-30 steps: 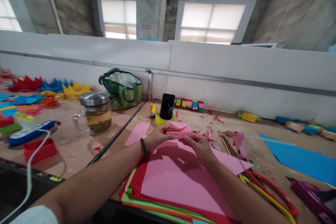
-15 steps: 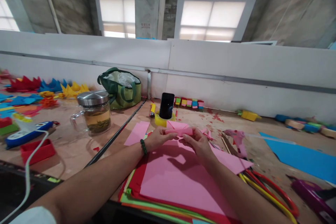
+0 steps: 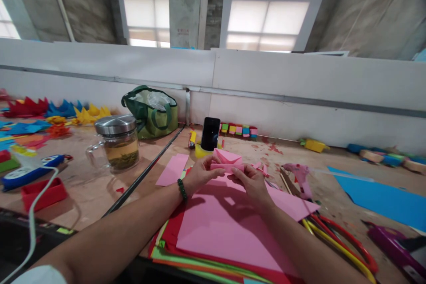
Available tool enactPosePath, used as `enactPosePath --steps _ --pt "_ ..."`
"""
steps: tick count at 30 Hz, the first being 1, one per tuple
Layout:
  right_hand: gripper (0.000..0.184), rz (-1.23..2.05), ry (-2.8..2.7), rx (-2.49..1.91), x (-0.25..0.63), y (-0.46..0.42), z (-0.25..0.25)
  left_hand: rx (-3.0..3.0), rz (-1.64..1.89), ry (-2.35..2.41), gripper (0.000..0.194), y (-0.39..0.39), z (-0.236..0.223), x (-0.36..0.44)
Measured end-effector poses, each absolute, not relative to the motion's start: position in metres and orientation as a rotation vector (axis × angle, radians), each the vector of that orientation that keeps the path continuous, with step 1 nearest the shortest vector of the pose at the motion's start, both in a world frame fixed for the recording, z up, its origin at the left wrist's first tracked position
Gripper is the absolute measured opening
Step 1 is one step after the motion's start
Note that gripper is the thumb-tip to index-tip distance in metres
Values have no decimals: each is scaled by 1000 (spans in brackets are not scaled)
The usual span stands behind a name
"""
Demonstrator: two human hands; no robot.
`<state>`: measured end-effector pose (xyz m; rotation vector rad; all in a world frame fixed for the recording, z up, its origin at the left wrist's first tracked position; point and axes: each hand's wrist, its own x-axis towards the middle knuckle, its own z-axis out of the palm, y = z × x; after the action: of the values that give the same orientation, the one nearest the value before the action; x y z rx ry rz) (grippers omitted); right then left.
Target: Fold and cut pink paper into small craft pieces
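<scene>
A folded piece of pink paper (image 3: 227, 160) is held up between both hands, its back part standing up with creases like an opened pocket. My left hand (image 3: 202, 174) pinches its left end, thumb along the front edge. At the right end, my right hand (image 3: 250, 181) grips it between thumb and fingers. Below the hands lies a pink sheet (image 3: 229, 226), on top of a stack of red, green and orange paper (image 3: 186, 261). Shadows of the hands fall on that sheet. Some of my fingers are hidden behind the folded paper.
A phone (image 3: 210, 134) leans in a yellow holder beyond my hands. To the right are a pink glue gun (image 3: 300, 177), red and yellow scissor handles (image 3: 346, 239) and a blue sheet (image 3: 376, 195). Leftward stand a glass tea mug (image 3: 118, 146), a green bag (image 3: 156, 115) and a red paper box (image 3: 44, 194).
The back part of the folded pink paper has risen and spread open into a pocket shape. Both hands keep their grip in nearly the same place. The view has shifted slightly.
</scene>
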<state>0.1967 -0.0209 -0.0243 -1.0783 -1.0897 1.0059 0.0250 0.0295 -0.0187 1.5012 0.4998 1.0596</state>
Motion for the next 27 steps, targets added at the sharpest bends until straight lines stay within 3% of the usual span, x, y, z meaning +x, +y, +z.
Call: enactPosePath --steps 6,12,16,22,27 --pt "33 1079 -1129 -1058 198 -23 -22 1438 1113 571 51 24 -8 17" --pt "34 1120 -1141 -1040 195 -29 -17 1428 924 531 59 24 -6 16" --pt "43 1144 -1144 -1063 196 -29 -17 1413 958 588 58 29 -11 18" --pt "34 1111 -1098 -1106 197 -23 -24 1425 940 521 63 35 -20 18" --pt "34 1062 -1051 -1153 195 -21 -25 1548 923 542 41 32 -19 18"
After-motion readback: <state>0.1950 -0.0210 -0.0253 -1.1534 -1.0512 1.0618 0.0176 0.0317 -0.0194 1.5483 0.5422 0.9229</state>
